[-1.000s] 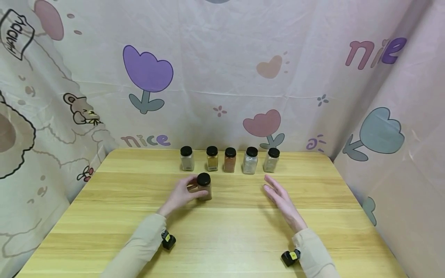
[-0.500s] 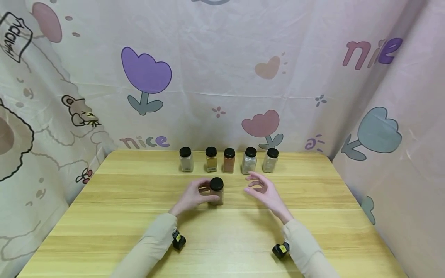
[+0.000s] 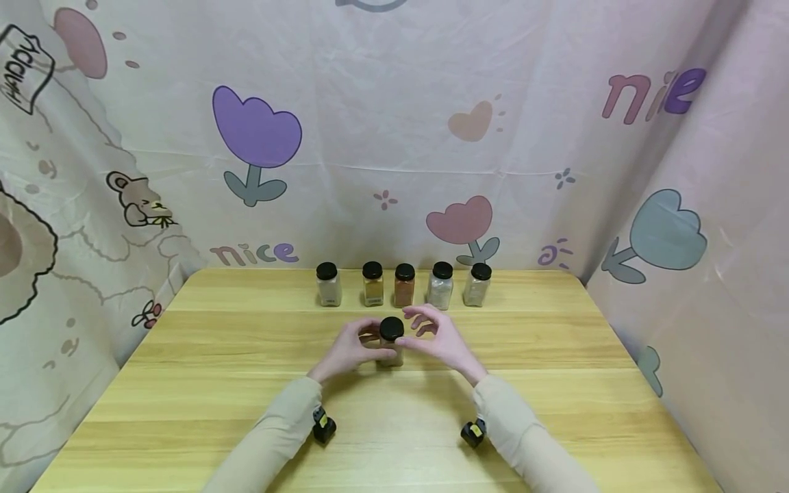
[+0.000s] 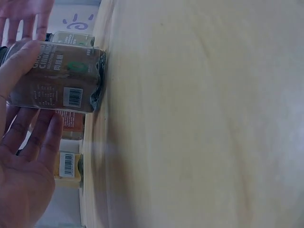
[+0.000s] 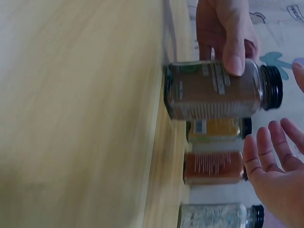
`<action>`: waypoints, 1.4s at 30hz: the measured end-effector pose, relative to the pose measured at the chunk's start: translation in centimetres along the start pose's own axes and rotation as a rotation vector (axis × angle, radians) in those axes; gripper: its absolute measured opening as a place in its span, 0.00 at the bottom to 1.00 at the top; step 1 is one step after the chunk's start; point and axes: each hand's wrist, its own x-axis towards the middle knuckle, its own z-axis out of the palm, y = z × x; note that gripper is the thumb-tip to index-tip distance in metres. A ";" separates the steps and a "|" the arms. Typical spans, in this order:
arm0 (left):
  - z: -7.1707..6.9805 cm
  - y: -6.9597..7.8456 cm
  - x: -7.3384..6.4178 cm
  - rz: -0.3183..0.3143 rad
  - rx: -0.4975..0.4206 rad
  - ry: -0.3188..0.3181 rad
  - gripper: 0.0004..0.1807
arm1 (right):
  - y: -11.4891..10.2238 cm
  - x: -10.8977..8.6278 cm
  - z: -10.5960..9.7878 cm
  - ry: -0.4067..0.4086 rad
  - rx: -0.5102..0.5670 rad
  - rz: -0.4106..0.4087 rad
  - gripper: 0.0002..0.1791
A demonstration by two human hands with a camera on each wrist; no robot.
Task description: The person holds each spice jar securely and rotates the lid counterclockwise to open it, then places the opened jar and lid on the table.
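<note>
A square glass spice jar [image 3: 399, 357] of brown powder with a black lid stands upright at mid-table, in the grip of my left hand [image 3: 347, 350]. In the left wrist view, part of the label on the ground cinnamon jar [image 4: 59, 78] is legible. The left thumb lies along the near side, fingers behind. My right hand [image 3: 445, 344] is at the jar's right, its thumb tip overlapping the lid in the head view. From the right wrist, the right fingers [image 5: 266, 147] show loosely bent around the lid's level, with a gap to the black lid [image 5: 271, 87].
Behind, along the table's back edge, several black-lidded jars stand in a row: a pale one [image 3: 330, 291], a yellow one [image 3: 373, 292], a red-brown one [image 3: 404, 293] and two whitish ones at right, including a jar [image 3: 440, 294]. A printed curtain [image 3: 345, 137] hangs behind the table.
My left hand has carried the cinnamon jar rightward and slightly nearer. My right hand has moved left from the open table to beside the jar's lid, its fingers bending more.
</note>
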 end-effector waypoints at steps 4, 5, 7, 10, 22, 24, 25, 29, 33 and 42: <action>-0.1 -0.1 0.1 0.018 0.003 -0.007 0.27 | -0.3 0.4 0.8 -0.006 -0.044 -0.001 0.27; -0.1 -0.2 0.2 0.023 0.005 -0.011 0.27 | -0.2 0.5 0.9 -0.003 -0.049 -0.002 0.26; -0.1 -0.2 0.2 0.043 0.017 -0.019 0.26 | -0.2 0.6 1.1 0.009 -0.057 -0.002 0.25; -0.2 -0.3 0.3 0.070 0.046 -0.023 0.25 | -0.1 0.7 1.3 0.024 -0.064 0.004 0.25; -0.2 -0.5 0.5 0.102 0.069 -0.023 0.26 | 0.1 1.5 2.4 0.092 -0.171 -0.007 0.25; -0.1 -0.5 0.5 0.109 0.069 -0.025 0.26 | 0.2 1.5 2.4 0.096 -0.168 -0.011 0.25; -0.1 -0.6 0.5 0.111 0.069 -0.028 0.26 | 0.2 1.5 2.4 0.095 -0.166 -0.016 0.25; -0.2 -0.7 0.4 0.123 0.077 -0.035 0.26 | 0.2 1.5 2.3 0.083 -0.157 -0.031 0.24; -0.4 -0.8 0.4 0.139 0.094 -0.041 0.25 | 0.1 1.5 2.3 0.069 -0.156 -0.035 0.23; -0.7 -0.8 0.5 0.134 0.125 -0.055 0.27 | 0.1 1.5 2.3 0.068 -0.150 -0.052 0.23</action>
